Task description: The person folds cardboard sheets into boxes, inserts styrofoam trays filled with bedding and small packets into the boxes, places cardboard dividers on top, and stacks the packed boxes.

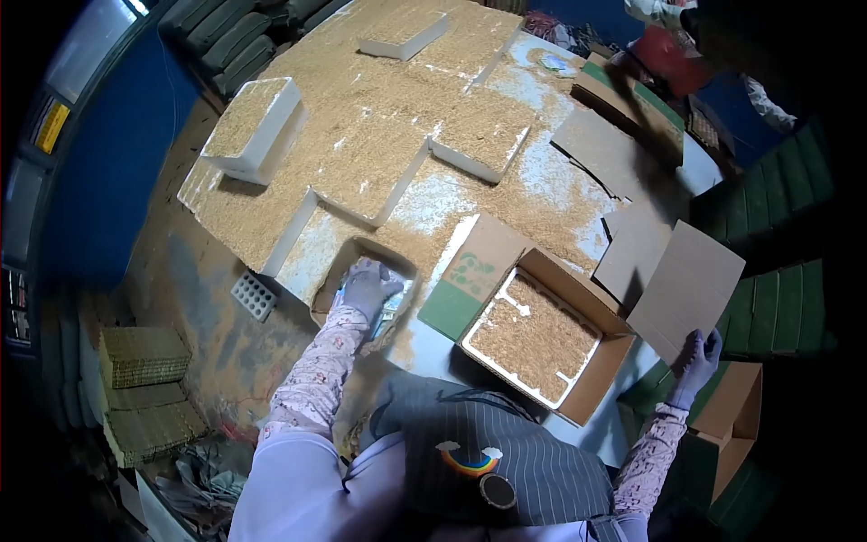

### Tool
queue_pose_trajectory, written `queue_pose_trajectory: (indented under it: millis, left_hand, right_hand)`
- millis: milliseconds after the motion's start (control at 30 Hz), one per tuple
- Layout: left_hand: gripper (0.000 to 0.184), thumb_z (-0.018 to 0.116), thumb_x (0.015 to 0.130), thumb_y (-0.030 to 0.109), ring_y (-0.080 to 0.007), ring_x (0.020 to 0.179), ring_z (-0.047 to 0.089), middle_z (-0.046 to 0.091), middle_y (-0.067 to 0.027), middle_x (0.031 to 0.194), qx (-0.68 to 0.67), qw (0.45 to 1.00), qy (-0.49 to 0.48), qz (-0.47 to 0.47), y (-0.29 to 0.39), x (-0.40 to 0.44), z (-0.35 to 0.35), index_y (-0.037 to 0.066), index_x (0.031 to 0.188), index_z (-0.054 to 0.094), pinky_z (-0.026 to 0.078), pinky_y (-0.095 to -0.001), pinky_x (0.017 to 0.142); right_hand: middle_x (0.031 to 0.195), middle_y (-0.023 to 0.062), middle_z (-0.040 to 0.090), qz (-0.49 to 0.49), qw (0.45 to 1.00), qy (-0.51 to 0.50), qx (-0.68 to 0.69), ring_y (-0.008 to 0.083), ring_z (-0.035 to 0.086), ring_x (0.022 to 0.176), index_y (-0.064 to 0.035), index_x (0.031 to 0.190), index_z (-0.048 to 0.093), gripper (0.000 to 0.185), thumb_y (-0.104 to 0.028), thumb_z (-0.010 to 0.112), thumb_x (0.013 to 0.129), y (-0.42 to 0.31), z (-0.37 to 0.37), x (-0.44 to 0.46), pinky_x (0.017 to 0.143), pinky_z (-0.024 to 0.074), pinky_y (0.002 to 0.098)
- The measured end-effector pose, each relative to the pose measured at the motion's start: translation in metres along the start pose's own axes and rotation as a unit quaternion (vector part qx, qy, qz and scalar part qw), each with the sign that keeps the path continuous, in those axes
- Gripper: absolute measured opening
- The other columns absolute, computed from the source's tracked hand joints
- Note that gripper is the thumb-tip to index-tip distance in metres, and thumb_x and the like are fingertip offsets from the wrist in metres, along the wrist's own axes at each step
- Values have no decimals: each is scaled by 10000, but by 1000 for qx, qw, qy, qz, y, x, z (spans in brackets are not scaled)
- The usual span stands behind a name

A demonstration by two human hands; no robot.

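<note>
My gloved left hand (366,287) reaches down into a small open bin (406,271). Its fingers are curled on some printed paper slips (386,316), partly hidden under the hand. At the right, my gloved right hand (697,359) pinches the lower corner of a flat cardboard sheet (688,289), which is raised and tilted. Between the hands stands an open cardboard box (614,370) with green flaps. Inside it sits a white foam tray (479,339) filled to the top with brown, sawdust-like material (533,339).
Several filled white foam blocks (271,149) cover the table's far part, with loose grains around them. More cardboard sheets (591,149) and a green-brown box (632,108) lie at the right. Green boxes (777,312) are stacked beyond. Another person's arm (768,104) shows at upper right.
</note>
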State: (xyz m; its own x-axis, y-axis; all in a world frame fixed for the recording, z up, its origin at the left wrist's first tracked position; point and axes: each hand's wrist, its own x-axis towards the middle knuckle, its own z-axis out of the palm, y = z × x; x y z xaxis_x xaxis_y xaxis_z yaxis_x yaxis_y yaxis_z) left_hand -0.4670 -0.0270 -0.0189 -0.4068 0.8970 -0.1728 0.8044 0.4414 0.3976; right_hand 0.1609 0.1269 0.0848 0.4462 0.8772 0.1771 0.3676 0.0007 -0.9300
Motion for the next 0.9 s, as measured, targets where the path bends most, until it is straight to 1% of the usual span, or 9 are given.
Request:
queue_pose_trajectory:
  millis: [67,233,400,567,667,700,733,800,900]
  left_hand:
    - [302,728,764,344,-339,1045,539,570,-138,1046,51,997,22,48,5,-6,-1,86,901,651,419,-439,933]
    - [315,711,780,362,-328,1087,538,570,-134,1050,6,1000,-17,18,-5,5,4,98,939,647,413,-444,952]
    - [306,717,786,376,-328,1096,531,565,-138,1053,19,998,-43,47,-2,-2,-10,119,932,638,406,-436,961]
    - [281,729,762,332,-309,972,613,629,-124,983,-2,999,13,44,-5,8,1,89,901,713,485,-434,825]
    - [317,695,780,323,-337,1035,584,637,-148,1049,-62,995,-58,44,0,7,-26,81,984,712,462,-429,890]
    - [218,714,768,281,-310,973,610,656,-140,930,-121,992,14,39,4,3,-32,72,820,749,477,-414,827]
    - [150,692,783,215,-289,953,599,659,-110,920,-105,979,97,144,4,-7,-42,80,815,748,463,-390,843]
    - [107,696,780,180,-252,938,578,653,-75,909,-167,965,173,107,45,-22,-76,103,832,749,448,-379,855]
    - [157,727,770,252,-232,963,557,637,-57,898,-13,895,266,358,134,-52,-94,116,847,725,429,-382,855]
  right_hand:
    - [993,24,635,-15,1000,-12,-9,85,554,801,-9,1155,609,267,-87,654,904,-20,-11,-26,704,463,217]
    - [956,34,625,-74,996,-21,-34,97,562,794,-9,1142,595,245,-89,636,914,-42,-14,-70,699,468,242]
    - [897,24,615,-40,999,-8,32,88,546,731,-10,1114,589,211,-73,620,915,-62,-16,-102,670,445,225]
    - [1006,33,618,-70,997,-10,-40,106,554,896,-9,1115,591,230,-90,643,906,-65,-20,-117,812,450,247]
    - [1035,41,615,-70,997,1,-37,116,554,937,-8,1108,598,228,-94,650,902,-67,-24,-122,843,445,257]
    - [1044,45,616,-70,997,8,-42,122,552,951,-9,1110,597,230,-95,650,903,-68,-29,-124,855,443,267]
    - [1052,49,616,-68,996,16,-49,127,550,966,-10,1113,596,232,-95,650,903,-69,-35,-127,867,441,276]
    - [1034,62,617,-100,992,35,-69,148,547,991,-17,1100,600,215,-75,643,898,-81,-34,-134,888,432,289]
    - [967,87,587,-272,953,-26,-131,219,563,916,-39,1011,604,233,12,645,788,-116,0,-154,843,453,318]
